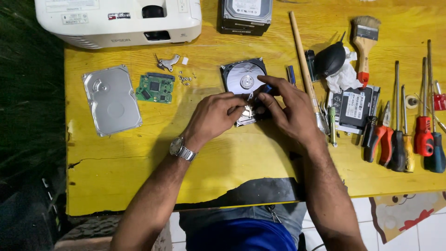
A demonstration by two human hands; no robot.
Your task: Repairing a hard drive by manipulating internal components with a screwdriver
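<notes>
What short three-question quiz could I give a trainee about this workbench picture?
1. True or false: the opened hard drive still has its metal cover fitted.
2. Which lies nearest the green circuit board? A) paintbrush B) small screws C) pliers
3. Which hand wears the wristwatch?

Key
1. False: the cover lies apart on the yellow table.
2. B
3. The left hand; the right hand has a bare wrist, its fingers on a small dark tool over the drive.
</notes>
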